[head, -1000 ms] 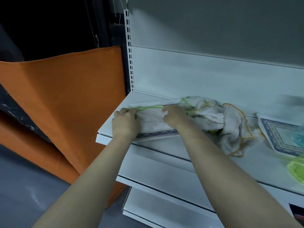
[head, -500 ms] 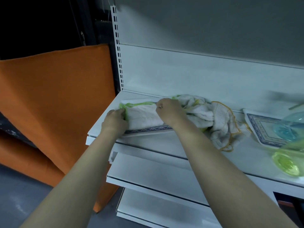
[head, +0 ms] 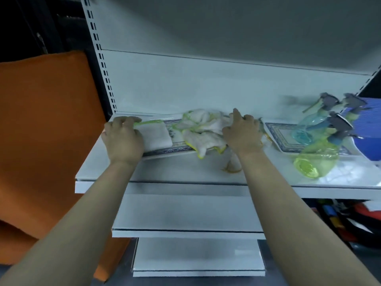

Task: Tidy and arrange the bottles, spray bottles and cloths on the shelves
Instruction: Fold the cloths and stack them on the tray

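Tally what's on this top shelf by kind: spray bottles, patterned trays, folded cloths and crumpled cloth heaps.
Spray bottles: 3
Patterned trays: 2
Folded cloth: 1
Crumpled cloth heap: 1
Total: 7

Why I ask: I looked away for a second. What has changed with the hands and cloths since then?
The right hand left the folded cloth and moved right onto the crumpled cloths. The left hand still holds the folded cloth's left end on the tray. The folded cloth and the crumpled cloths lie where they did.
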Demonstrator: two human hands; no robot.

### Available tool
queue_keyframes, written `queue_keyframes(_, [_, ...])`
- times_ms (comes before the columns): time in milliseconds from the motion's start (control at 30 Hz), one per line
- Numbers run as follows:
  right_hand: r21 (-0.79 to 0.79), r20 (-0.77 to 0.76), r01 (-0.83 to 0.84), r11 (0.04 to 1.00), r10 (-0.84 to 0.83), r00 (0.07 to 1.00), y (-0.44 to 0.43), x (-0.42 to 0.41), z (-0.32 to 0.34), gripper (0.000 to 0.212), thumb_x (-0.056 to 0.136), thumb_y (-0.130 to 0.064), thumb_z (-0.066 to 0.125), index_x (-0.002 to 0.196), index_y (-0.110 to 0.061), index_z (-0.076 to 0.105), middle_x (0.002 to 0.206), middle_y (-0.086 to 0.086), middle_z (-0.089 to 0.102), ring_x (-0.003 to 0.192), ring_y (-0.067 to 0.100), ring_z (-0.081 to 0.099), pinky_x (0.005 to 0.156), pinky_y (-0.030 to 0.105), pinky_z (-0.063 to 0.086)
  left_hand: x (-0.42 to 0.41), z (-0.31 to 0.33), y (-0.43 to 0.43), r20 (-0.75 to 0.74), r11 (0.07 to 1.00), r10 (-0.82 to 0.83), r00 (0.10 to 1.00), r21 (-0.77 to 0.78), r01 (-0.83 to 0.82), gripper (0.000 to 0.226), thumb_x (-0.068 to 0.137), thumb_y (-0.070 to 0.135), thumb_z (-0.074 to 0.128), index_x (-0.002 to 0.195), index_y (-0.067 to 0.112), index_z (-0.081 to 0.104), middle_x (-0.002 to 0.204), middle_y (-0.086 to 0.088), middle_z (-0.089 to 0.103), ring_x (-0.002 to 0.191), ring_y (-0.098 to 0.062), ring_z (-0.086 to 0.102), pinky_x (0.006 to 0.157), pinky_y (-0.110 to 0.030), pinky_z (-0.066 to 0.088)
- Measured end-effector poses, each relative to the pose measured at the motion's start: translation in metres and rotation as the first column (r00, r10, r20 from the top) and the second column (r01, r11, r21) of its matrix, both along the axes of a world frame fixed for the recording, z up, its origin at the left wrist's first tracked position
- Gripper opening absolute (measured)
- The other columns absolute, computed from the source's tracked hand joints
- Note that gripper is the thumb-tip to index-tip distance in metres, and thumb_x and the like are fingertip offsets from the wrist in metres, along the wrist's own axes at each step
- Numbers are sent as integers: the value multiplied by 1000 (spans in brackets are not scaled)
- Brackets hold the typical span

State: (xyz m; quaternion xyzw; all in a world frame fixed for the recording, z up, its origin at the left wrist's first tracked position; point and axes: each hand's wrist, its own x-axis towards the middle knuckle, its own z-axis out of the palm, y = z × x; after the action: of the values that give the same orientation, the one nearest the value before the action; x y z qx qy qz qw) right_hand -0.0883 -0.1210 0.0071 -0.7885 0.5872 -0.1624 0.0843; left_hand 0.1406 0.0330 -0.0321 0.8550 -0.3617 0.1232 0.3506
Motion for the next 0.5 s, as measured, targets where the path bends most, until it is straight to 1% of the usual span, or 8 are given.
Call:
queue_keyframes(33, [23, 4, 28, 999, -28, 1000, -1, -5, -2, 55, 92, -28, 49, 145, -19, 35, 139, 19, 46, 130, 39, 38, 103, 51, 39, -8, 0, -5, 2, 998, -63, 998, -6, 63, 46, 81, -1, 48, 116, 18, 70, 125, -13, 61, 113, -39, 46, 90, -44, 36])
queue_keyframes(133, [-38, 27, 104, 994, -103, 994, -4, -17, -6, 39, 93, -31, 49, 125, -9, 48, 127, 19, 56, 123, 37, 45, 97, 49, 41, -39, 4, -18, -58, 963, -269, 962, -44, 266, 48, 78, 8, 40, 112, 19, 71, 119, -8, 64, 112, -36, 48, 95, -42, 39])
queue_keyframes(233, [20, 42, 107, 994, -107, 993, -12, -26, -3, 39, 93, -36, 51, 117, -6, 58, 124, 17, 60, 122, 38, 48, 96, 45, 41, -68, 7, -31, -143, 925, -381, 914, -61, 376, 49, 75, 15, 40, 114, 19, 69, 114, -4, 65, 110, -33, 51, 96, -43, 40])
queue_keyframes(267, [35, 41, 78, 996, -79, 996, -17, -28, -2, 37, 92, -34, 51, 113, -6, 62, 120, 17, 63, 119, 38, 52, 94, 43, 44, -76, 7, -34, -169, 915, -402, 900, -58, 398, 47, 76, 18, 42, 115, 20, 69, 112, -4, 65, 110, -32, 52, 96, -44, 42])
queue_keyframes(333, [15, 63, -11, 1000, 10, 998, -26, -31, 1, 28, 91, -26, 51, 104, -6, 66, 110, 18, 67, 109, 38, 59, 86, 38, 48, -88, 8, -41, -203, 893, -448, 871, -56, 447, 43, 80, 20, 48, 119, 21, 68, 113, -5, 65, 112, -30, 53, 97, -43, 44])
queue_keyframes(433, [-84, 165, -123, 989, 136, 977, -32, -36, 19, 23, 94, -17, 50, 105, -9, 67, 102, 21, 66, 100, 37, 60, 76, 35, 46, -101, 12, -51, -274, 847, -525, 806, -82, 525, 42, 85, 21, 53, 125, 20, 65, 116, -7, 62, 112, -25, 55, 100, -37, 44])
queue_keyframes(500, [-153, 232, -169, 974, 202, 952, -31, -39, 39, 21, 96, -18, 49, 106, -12, 66, 102, 19, 67, 98, 37, 60, 77, 38, 49, -111, 22, -56, -328, 827, -550, 768, -86, 556, 39, 90, 19, 59, 129, 23, 62, 120, -5, 58, 112, -21, 56, 100, -29, 42])
